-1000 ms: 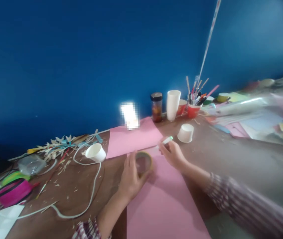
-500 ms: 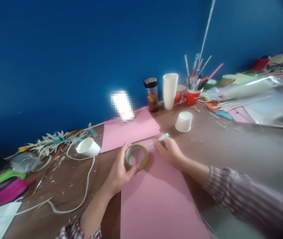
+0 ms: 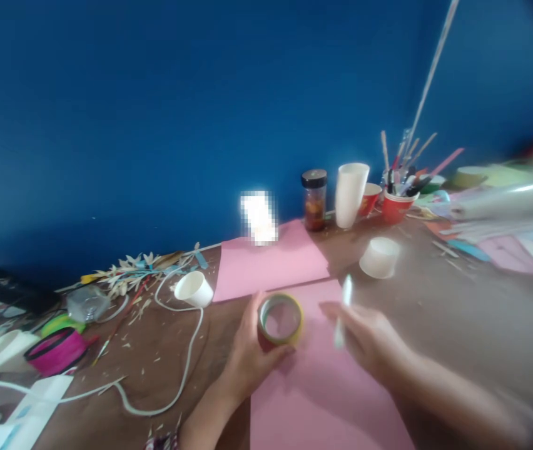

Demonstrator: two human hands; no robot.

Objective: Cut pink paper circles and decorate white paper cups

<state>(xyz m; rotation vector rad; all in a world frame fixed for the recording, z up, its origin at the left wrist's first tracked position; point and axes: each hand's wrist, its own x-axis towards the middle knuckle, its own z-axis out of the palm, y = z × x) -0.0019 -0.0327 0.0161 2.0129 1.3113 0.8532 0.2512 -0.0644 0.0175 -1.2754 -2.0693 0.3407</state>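
Note:
My left hand [image 3: 253, 357] is closed around the outer side of a yellow-green tape roll [image 3: 299, 324], with the thumb at its near edge. The roll rests on a long sheet of pink paper [image 3: 313, 406] that runs toward me. To its right, my right hand [image 3: 373, 337] grips a slim whitish pen [image 3: 346, 294] with a greenish tip, somewhat blurred by motion. The pen stands nearly upright over the paper's right side. Whether it touches the sheet I cannot tell.
Another pink sheet [image 3: 271, 269] lies behind. Around it are a tipped paper cup [image 3: 194, 289], an upturned cup [image 3: 380, 257], a black-lidded jar [image 3: 314, 200], a tall white cup [image 3: 351, 195] and a red cup of brushes [image 3: 398, 206]. A white cord [image 3: 186, 369] curves at left.
My right hand has drawn away from the tape roll to the right, and the pen has swung more upright. My left hand still holds the roll. The whole view has shifted.

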